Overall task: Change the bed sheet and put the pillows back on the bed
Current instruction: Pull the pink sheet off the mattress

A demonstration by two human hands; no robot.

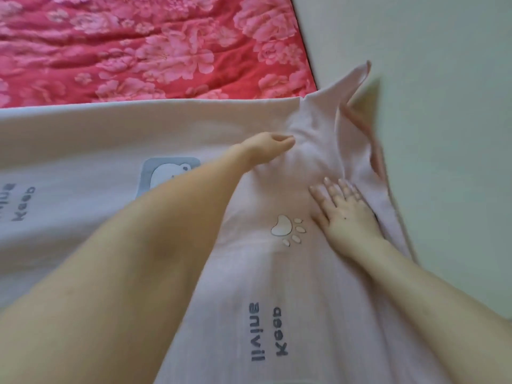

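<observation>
The sheet [110, 139], pale pink, lies spread under both hands and reaches from near the person out to a straight edge just beyond the left hand [267, 146]. Past that edge a red floral cover [138, 51] lies bare. A plain wall [443, 134] runs along the outer side of the right hand [343, 212]. The right hand lies flat on the sheet, fingers straight and spread, pressing the cloth down. The left hand, ahead of it and well apart, has its fingers drawn together on a pucker of the sheet, pinching it; creases fan out from there. Beyond both hands a sheet corner [357, 87] stands up, blurred. A bear patch [169, 173] shows behind the left forearm; a paw print [285, 228] sits just inside the right wrist
</observation>
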